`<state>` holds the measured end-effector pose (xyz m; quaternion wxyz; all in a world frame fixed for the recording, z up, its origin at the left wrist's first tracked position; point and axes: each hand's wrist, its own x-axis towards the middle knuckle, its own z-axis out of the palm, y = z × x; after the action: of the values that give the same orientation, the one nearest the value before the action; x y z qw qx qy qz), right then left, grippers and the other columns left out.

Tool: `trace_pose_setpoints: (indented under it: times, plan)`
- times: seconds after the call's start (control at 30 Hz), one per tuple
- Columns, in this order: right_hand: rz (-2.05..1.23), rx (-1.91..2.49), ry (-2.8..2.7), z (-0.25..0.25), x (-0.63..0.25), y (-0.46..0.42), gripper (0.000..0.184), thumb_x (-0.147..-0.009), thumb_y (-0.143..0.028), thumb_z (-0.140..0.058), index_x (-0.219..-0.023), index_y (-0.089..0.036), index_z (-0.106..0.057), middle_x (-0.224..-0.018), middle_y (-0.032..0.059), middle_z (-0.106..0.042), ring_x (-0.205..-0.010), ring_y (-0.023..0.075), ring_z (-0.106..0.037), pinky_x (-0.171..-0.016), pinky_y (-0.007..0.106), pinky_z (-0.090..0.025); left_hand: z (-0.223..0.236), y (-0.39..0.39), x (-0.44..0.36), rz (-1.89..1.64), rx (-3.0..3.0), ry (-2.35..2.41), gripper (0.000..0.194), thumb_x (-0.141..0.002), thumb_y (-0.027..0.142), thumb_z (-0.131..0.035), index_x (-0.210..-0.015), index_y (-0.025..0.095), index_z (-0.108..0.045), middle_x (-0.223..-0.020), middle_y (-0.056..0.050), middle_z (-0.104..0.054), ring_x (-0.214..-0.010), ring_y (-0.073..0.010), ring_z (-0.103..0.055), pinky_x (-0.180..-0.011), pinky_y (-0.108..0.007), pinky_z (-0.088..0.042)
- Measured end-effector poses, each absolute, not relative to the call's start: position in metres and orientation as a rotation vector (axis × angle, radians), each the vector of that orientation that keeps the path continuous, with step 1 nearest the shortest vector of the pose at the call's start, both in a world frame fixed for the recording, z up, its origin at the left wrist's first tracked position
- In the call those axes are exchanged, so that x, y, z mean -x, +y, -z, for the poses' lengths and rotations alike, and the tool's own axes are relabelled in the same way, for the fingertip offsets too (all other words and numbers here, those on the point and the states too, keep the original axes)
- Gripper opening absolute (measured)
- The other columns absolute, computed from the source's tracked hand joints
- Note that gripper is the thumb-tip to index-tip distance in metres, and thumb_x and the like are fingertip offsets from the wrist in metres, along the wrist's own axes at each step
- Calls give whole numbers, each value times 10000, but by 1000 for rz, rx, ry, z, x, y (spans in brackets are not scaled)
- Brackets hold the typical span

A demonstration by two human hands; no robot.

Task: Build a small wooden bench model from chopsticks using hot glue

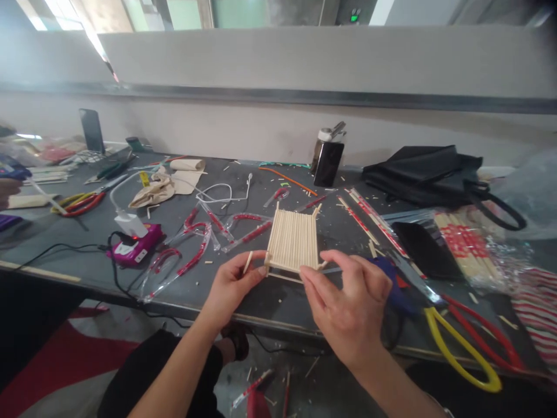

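A small frame made of pale wooden sticks [293,239] sits in front of me, its rods laid side by side as a flat panel with short stick ends jutting out at the corners. My left hand [231,285] pinches its near left corner between thumb and fingers, with a short stick piece [248,262] standing up by the fingers. At the near right corner, the thumb and forefinger of my right hand [350,296] are closed on the near edge and a protruding stick end. A thin crossbar [285,278] shows below the near edge.
Large scissors [420,283], a dark phone [424,249] and packaged sticks [467,244] lie to the right. A black bag [422,174] and an upright phone [329,164] stand behind. Leftward are a purple power socket [150,238], torn wrappers [202,241] and another person's hand [7,190].
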<state>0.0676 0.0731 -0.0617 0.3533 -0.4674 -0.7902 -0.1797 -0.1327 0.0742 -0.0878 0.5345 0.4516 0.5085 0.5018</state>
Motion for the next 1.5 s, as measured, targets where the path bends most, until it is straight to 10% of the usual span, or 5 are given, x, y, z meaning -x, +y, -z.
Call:
trace_pose_setpoints:
  times: [0.7, 1.17, 1.5]
  plan:
    - [401, 1264, -1999, 72, -60, 84, 118, -808, -189, -689, -857, -282, -742, -1170, 101, -624, -1051, 332, -510, -871, 524, -393, 93, 94, 131, -1217, -1179, 1195, 194, -774, 347, -724, -851, 176, -676, -553, 78, -335, -514, -56, -300, -479, -201, -217]
    - [-150, 1166, -1759, 81, -81, 78, 505, -841, -159, -638, -1317, -214, -481, -1095, 73, -647, -987, 203, -598, -874, 362, -488, 96, 96, 131, -1228, -1202, 1216, 158, -766, 326, -721, -822, 184, -680, -560, 72, -324, -513, -62, -298, -480, -213, -213]
    - [-359, 1178, -1852, 84, -89, 94, 148, -834, -167, -641, -966, -234, -650, -1010, 30, -636, -875, 159, -618, -725, 275, -512, 92, 98, 131, -1208, -1200, 1174, 148, -760, 313, -711, -809, 179, -672, -575, 67, -364, -542, -70, -324, -520, -217, -238]
